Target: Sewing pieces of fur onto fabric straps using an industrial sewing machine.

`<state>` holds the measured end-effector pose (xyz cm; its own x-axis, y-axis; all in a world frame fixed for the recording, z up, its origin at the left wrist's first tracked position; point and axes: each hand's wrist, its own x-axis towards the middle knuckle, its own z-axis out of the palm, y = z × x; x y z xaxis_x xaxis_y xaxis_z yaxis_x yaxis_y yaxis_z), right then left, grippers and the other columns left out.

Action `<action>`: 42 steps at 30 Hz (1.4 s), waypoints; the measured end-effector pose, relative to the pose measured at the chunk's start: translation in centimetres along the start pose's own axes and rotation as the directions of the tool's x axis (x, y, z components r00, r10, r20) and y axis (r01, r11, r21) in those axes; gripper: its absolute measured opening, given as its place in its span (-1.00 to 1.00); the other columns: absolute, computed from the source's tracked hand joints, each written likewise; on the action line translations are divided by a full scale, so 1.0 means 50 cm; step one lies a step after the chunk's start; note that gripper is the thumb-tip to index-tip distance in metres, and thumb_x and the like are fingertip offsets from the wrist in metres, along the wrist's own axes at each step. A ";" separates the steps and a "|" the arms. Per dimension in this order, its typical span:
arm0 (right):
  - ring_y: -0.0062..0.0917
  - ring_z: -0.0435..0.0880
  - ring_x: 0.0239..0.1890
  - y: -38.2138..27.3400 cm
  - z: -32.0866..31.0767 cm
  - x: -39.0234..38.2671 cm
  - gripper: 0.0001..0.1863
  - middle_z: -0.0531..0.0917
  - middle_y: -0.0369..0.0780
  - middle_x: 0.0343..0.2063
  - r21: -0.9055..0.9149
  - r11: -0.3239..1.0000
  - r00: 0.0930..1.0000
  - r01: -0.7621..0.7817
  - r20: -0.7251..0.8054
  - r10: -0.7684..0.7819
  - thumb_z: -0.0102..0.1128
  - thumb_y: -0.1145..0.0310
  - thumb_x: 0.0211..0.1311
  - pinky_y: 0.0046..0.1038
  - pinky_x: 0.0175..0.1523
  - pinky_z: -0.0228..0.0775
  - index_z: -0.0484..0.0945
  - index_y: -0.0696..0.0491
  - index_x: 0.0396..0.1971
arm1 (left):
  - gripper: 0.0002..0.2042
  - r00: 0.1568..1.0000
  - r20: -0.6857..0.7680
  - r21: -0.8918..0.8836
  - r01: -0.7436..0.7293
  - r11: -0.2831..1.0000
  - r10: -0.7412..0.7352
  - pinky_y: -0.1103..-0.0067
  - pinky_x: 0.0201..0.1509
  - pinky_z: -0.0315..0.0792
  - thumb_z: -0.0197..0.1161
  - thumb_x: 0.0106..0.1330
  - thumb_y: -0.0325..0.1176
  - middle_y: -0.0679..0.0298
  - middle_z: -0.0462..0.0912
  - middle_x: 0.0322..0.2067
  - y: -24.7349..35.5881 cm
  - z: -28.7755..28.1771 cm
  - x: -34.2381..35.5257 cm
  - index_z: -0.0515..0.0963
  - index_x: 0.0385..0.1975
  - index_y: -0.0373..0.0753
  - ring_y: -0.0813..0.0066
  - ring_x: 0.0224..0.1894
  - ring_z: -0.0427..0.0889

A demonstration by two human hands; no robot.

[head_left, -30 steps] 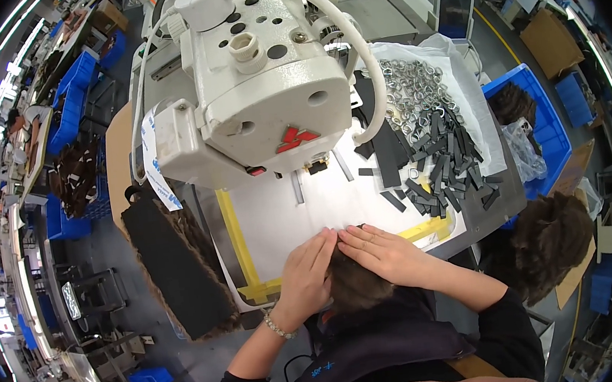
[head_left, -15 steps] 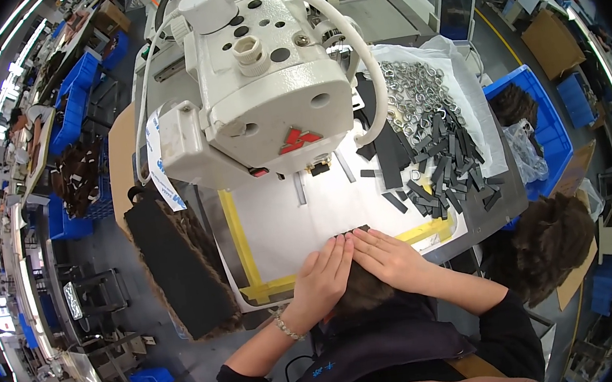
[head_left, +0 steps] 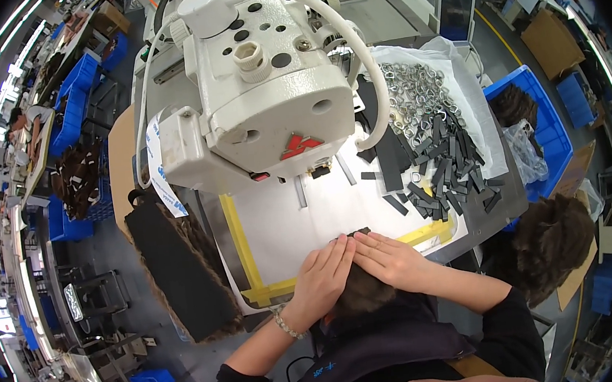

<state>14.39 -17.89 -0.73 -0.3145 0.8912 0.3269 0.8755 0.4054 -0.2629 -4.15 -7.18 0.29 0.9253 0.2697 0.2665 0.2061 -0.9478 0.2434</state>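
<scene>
My left hand (head_left: pixel 322 275) and my right hand (head_left: pixel 390 263) lie flat, fingers stretched and fingertips almost meeting, on a brown fur piece (head_left: pixel 365 291). Its dark far edge (head_left: pixel 359 232) shows just beyond my fingertips, on the white work plate (head_left: pixel 271 213). The rest of the piece comes back over the plate's near edge toward my body. Both thumbs are hidden, so I cannot see what they touch. Beyond the hands, a large white sewing machine head (head_left: pixel 273 90) overhangs the plate, apart from the fur piece.
Yellow tape (head_left: pixel 249 256) borders the plate. On the right lie metal rings (head_left: pixel 415 97) and short black strips (head_left: pixel 453 168). A black-backed fur panel (head_left: pixel 184 271) lies at left. Brown fur (head_left: pixel 558 243) and a blue bin (head_left: pixel 550 135) are at right, with a screen (head_left: pixel 455 11) behind.
</scene>
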 end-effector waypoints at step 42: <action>-0.40 0.67 -0.20 0.164 -0.034 0.172 -0.84 0.58 -0.20 -0.40 -0.181 0.959 0.958 0.216 -0.153 -0.245 0.19 0.48 -0.11 -0.48 -0.16 0.56 0.53 0.18 -0.44 | -0.80 0.966 -0.252 0.135 -0.030 0.990 0.063 0.46 -0.05 0.49 0.23 0.11 -0.49 0.17 0.68 -0.20 -0.133 -0.017 0.140 0.60 -0.26 -0.32 0.33 -0.11 0.65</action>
<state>19.48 -7.23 1.46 -0.4591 0.7231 0.5161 0.8384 0.5448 -0.0174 0.66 1.14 1.33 0.8266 0.2432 0.5075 0.2194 -0.9697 0.1074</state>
